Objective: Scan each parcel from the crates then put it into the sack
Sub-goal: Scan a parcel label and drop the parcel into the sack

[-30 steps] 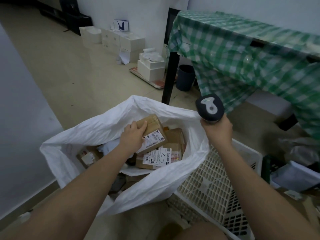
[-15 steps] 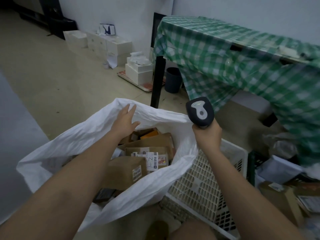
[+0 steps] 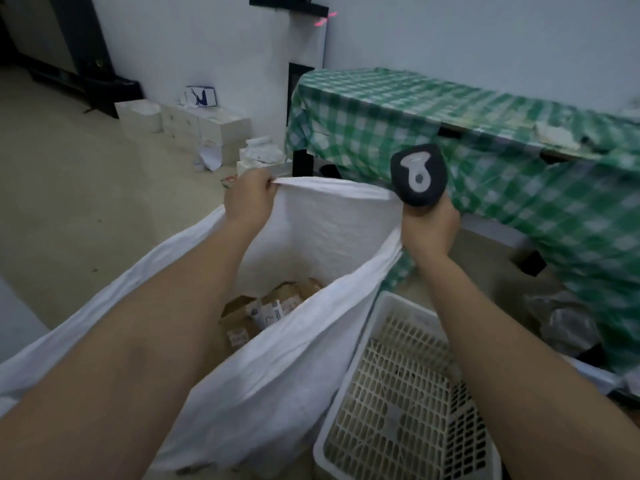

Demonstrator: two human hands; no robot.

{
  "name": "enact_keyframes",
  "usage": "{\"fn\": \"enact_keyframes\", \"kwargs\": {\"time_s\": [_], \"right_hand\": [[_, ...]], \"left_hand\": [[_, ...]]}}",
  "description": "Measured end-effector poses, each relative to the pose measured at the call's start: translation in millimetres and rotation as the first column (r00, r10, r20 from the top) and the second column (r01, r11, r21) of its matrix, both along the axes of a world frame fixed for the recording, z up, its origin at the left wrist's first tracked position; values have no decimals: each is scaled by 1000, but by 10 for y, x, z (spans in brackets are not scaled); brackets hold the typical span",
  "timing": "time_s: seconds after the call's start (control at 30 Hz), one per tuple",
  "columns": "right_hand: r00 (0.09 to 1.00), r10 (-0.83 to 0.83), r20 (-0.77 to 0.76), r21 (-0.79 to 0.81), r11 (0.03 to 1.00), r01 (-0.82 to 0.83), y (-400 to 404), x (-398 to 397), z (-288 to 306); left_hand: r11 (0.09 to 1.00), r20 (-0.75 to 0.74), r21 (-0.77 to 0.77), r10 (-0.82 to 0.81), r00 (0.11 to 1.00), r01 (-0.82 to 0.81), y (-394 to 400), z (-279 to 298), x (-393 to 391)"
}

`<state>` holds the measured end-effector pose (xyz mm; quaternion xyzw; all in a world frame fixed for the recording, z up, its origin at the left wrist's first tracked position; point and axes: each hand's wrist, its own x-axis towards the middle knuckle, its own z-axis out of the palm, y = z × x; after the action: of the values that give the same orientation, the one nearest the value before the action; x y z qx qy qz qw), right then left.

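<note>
The white woven sack (image 3: 277, 358) stands open in the middle of the view, its far rim pulled up taut between the two hands. Down inside it, at the bottom, lie cardboard parcels (image 3: 273, 308) with white printed labels, crowded together; how many there are cannot be told. The left hand (image 3: 247, 199) is at the sack's far rim on its left side, fingers curled and pinching the fabric edge. The right hand (image 3: 427, 225) is at the sack's far rim on its right side; its fingers are wrapped round the handle of a dark barcode scanner (image 3: 418, 174), whose head with a pale grey trigger plate stands up above the fist, and the sack's edge seems caught under the same grip, though the exact hold on the cloth cannot be made out.

Just to the right of the sack, touching its side, sits a white perforated plastic crate (image 3: 398, 393), seen from above. Beyond the sack and to its right is a table draped in a green checked cloth (image 3: 485, 150). Behind the sack to the left, along the wall, white boxes (image 3: 194, 124) sit on the beige floor (image 3: 86, 202).
</note>
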<state>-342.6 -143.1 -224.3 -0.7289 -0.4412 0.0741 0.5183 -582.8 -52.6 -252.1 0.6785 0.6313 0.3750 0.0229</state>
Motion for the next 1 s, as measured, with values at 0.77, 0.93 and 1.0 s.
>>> {"fn": "enact_keyframes", "kwargs": {"time_s": [0.77, 0.93, 1.0], "right_hand": [[992, 116, -59, -284, 950, -128, -970, 217, -458], [994, 89, -69, -305, 946, -106, -1169, 197, -630], [995, 84, -51, -317, 943, -96, -1223, 175, -661]], "left_hand": [[844, 345, -314, -325, 881, 434, -552, -232, 37], [853, 420, -293, -291, 860, 432, -786, -295, 13], [861, 415, -296, -274, 867, 414, -911, -370, -20]]}}
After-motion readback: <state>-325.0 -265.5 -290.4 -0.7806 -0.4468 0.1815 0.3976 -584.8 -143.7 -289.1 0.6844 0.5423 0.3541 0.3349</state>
